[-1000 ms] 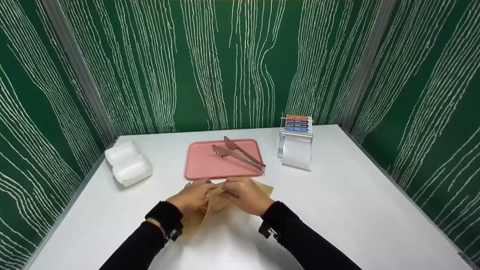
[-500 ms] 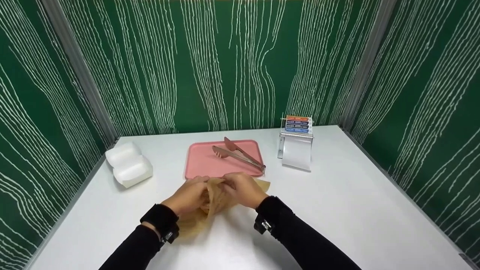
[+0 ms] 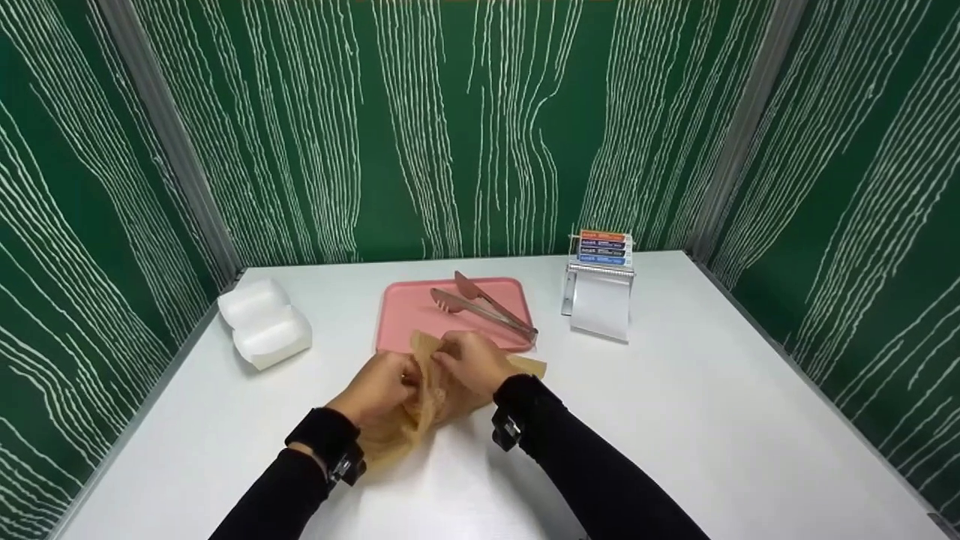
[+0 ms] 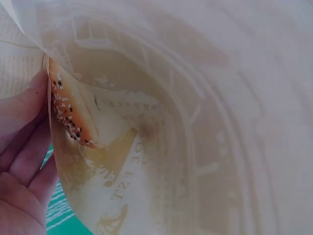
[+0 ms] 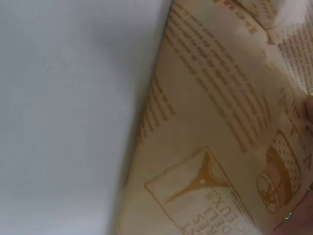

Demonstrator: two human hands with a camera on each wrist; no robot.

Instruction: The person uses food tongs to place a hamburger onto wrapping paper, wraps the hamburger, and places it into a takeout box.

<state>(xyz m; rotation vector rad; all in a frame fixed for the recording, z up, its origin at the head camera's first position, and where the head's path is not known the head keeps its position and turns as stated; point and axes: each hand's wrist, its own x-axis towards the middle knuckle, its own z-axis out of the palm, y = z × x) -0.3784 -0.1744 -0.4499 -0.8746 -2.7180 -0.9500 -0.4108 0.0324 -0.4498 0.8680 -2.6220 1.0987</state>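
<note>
A brown printed food wrapping paper [image 3: 394,439] stands gathered over the near side of the table. Inside its fold, in the left wrist view, shows a bread bun [image 4: 73,112] with black and white sesame seeds on its crust; the paper hides much of it. My left hand [image 3: 379,382] holds the paper on the left, its thumb near the bun. My right hand [image 3: 474,364] pinches the raised upper part of the sheet. Printed drawings and lines of text cover the outer face of the paper [image 5: 210,122] in the right wrist view.
Just beyond the hands lies a pink tray [image 3: 405,315] with metal tongs [image 3: 487,311] on it. An opened white takeaway box [image 3: 270,330] stands at the left. A label dispenser [image 3: 600,289] with coloured rolls is at the back right. Green walls enclose the white table [image 3: 712,405].
The paper's upper fold has been pulled up and away from me, and now overlaps the tray's near edge in the head view. Both hands have shifted slightly with it. The head view has turned a little.
</note>
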